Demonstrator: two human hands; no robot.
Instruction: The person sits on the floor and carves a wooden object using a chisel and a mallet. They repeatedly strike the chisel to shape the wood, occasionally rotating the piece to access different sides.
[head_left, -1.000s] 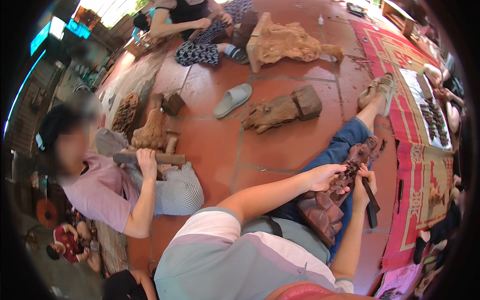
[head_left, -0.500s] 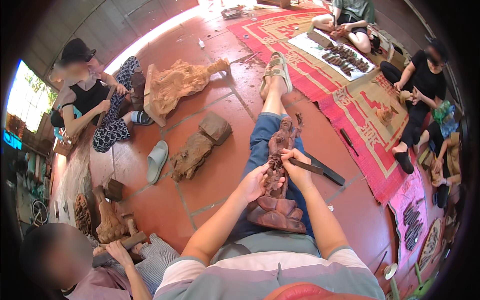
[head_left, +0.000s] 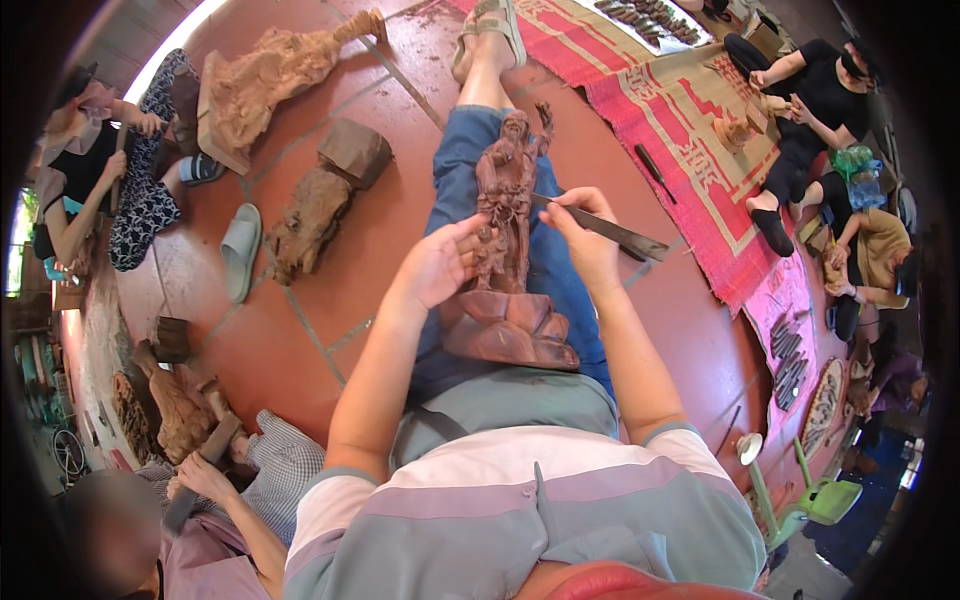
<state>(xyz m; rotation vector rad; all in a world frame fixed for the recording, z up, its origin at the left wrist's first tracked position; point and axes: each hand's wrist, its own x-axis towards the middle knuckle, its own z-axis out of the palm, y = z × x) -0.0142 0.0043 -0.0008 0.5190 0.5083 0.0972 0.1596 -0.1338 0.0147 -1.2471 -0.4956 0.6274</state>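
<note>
A reddish-brown carved wooden statue [head_left: 508, 190] lies along my thighs, its head toward my feet and its rock-shaped base [head_left: 510, 330] near my belly. It shows a bearded figure with one raised arm. My left hand [head_left: 440, 265] rests against the statue's left side, palm partly turned up and fingers stretched, the fingertips touching the carving. My right hand [head_left: 588, 240] pinches a flat, dark carving tool [head_left: 620, 236] on the statue's right; its thin tip reaches close to the figure's middle. A second dark bar shows partly beneath that tool.
Rough wood blocks [head_left: 312, 215] and a grey slipper [head_left: 240, 252] lie left on the tiles, below a large pale carving [head_left: 275, 85]. A red patterned mat [head_left: 690, 190] with a dark tool [head_left: 655, 172] spreads right. People sit working on both sides; a pink cloth [head_left: 785, 300] holds several tools.
The view has tipped and shifted, so the scene sits higher and further left. My left hand has loosened from around the statue; my right hand has drawn off to its right, still holding the tool.
</note>
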